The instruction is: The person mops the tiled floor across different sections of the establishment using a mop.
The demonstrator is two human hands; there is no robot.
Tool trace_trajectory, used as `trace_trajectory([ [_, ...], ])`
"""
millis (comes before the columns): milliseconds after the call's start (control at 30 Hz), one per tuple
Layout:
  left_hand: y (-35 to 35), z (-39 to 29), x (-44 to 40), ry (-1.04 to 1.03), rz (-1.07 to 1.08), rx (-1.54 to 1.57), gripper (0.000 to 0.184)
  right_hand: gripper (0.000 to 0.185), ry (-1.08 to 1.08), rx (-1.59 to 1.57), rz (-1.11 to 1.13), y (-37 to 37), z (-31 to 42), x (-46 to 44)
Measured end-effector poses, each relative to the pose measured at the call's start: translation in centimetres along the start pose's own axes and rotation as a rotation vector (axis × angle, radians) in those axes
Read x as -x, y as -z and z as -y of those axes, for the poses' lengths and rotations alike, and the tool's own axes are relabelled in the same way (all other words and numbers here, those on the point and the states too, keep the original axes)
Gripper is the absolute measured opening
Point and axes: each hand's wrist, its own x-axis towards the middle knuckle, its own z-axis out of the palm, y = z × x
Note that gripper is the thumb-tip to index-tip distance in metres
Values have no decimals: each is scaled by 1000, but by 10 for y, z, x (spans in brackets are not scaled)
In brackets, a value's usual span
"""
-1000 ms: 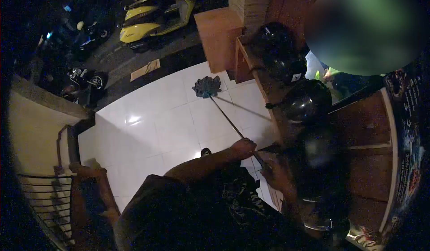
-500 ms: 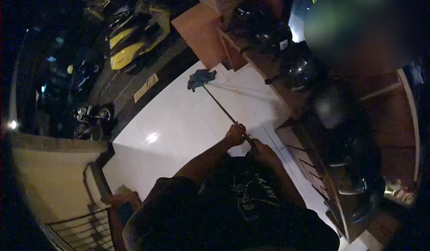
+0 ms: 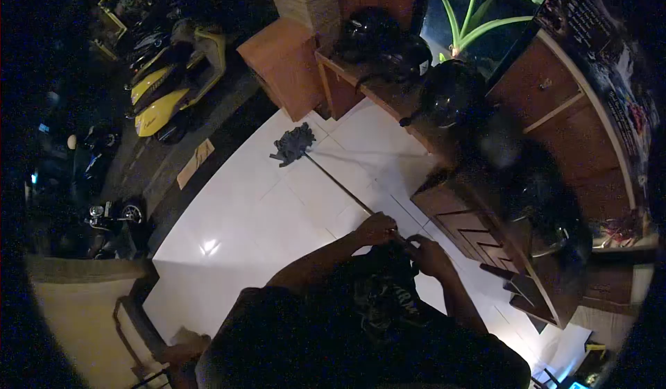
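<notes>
A long thin mop handle [image 3: 340,186] slants from my hands up to a dark, ragged mop head [image 3: 293,145], which lies on the white tiled floor [image 3: 257,215]. My left hand [image 3: 377,229] is wrapped round the handle in front of my chest. Just behind it, nearer my body, my right hand [image 3: 424,255] is closed round the handle's upper end. The mop head rests near the floor's outer edge, close to an orange-brown box [image 3: 283,66].
Black helmets [image 3: 451,94] line a wooden shelf unit [image 3: 472,233] on the right. Beyond the floor edge are a yellow scooter [image 3: 161,104], a parked motorcycle [image 3: 114,215] and a flat cardboard piece [image 3: 196,163]. A low wall [image 3: 76,313] stands at lower left; a green plant [image 3: 458,35] is behind glass.
The view has turned and shifted. The mop head appears slightly lower and further left. Both hands stay on the handle, and more of the shelf unit shows.
</notes>
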Motion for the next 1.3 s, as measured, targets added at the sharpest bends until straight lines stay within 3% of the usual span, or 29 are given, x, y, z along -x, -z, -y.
trace_trajectory([
  [33, 0, 10, 23, -70, -191, 5, 21, 42, -142, -83, 65, -6, 37, 4],
  [133, 35, 15, 79, 2, -236, 15, 18, 42, 12, 44, 53, -88, 44, -27],
  [200, 65, 24, 105, -115, -429, 114, 16, 55, 266, 162, 1, -122, 69, -40],
  [233, 50, 39, 119, -108, -674, 167, 18, 63, 322, 101, -28, -156, 65, -54],
  [267, 72, 45, 136, 167, -222, -91, 21, 71, 387, 43, -63, -185, 62, -68],
  [300, 81, 60, 149, 202, 6, -196, 28, 74, 292, -12, 51, -194, 80, -69],
  [367, 97, 71, 171, 204, 76, -259, 32, 80, 108, -125, 268, -204, 119, -66],
  [400, 102, 71, 180, 180, 19, -229, 33, 80, 93, -91, 274, -212, 125, -67],
  [467, 105, 63, 189, 126, -85, -158, 34, 78, 52, -30, 283, -227, 124, -65],
  [567, 95, 34, 177, 164, -20, -177, 34, 71, 16, -118, 277, -196, 126, -24],
  [667, 64, 3, 161, 29, -105, -274, 27, 60, -43, -21, 104, -190, 92, 10],
  [900, -14, -85, 132, -69, 77, 41, 15, 49, -231, 99, 26, -137, 65, 147],
  [1033, -73, -135, 132, -139, 315, -40, 17, 54, -180, 113, -120, -123, 53, 235],
  [1067, -86, -154, 129, -124, 403, -77, 18, 55, -327, 55, -103, -132, 35, 250],
  [1100, -92, -174, 129, -108, 491, -117, 19, 55, -337, 50, -100, -137, 27, 268],
  [1233, -102, -230, 143, -223, 474, -18, 20, 55, -405, 5, -87, -159, -3, 321],
  [1300, -109, -246, 148, -109, 576, -76, 19, 47, -409, -26, -57, -169, -12, 336],
])
